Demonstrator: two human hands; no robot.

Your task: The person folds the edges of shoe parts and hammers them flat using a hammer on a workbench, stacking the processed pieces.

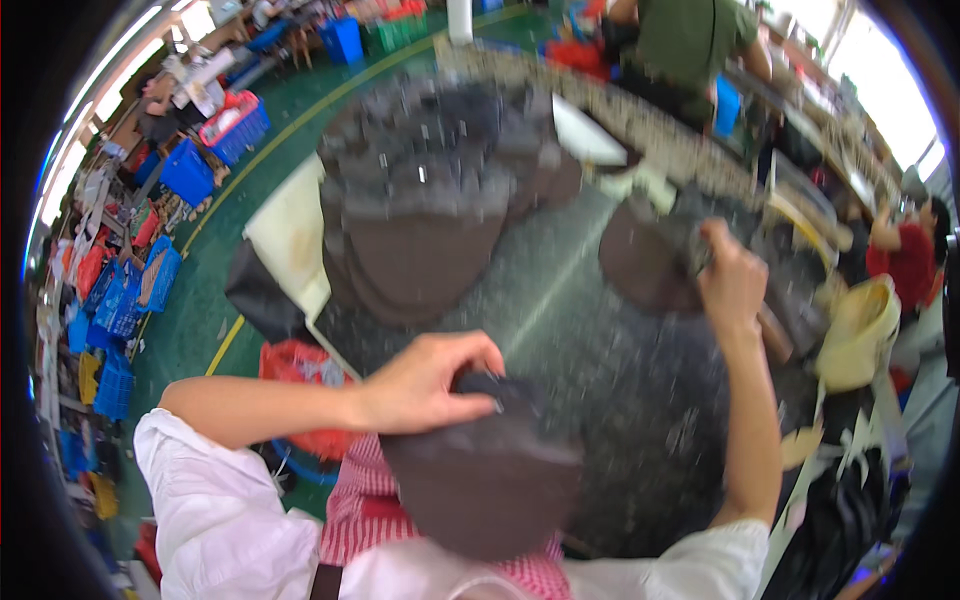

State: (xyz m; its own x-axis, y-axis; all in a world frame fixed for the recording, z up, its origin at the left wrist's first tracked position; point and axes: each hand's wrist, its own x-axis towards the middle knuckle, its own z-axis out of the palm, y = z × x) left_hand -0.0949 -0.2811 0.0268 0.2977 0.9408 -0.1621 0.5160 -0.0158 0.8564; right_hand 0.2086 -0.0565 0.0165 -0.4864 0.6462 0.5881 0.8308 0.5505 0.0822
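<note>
My left hand (440, 385) is at the near edge of the dark worktable (640, 400). Its thumb and fingers are closed on the top of a dark brown rounded piece of sheet material (490, 490), which hangs over my lap. My right hand (732, 280) is raised on the right with the fingers curled together; motion blur hides what they hold, if anything. Just left of it a second dark brown rounded piece (645, 255) lies on the table. Farther off, overlapping dark brown pieces (420, 255) form a large spread pile.
A cream sheet (290, 235) juts off the table's left side. Below it hangs a red plastic bag (310, 400). A pale yellow bundle (858, 335) stands at the right edge. Across the aisle are blue baskets (187, 172). A person in green (695, 55) works beyond the table.
</note>
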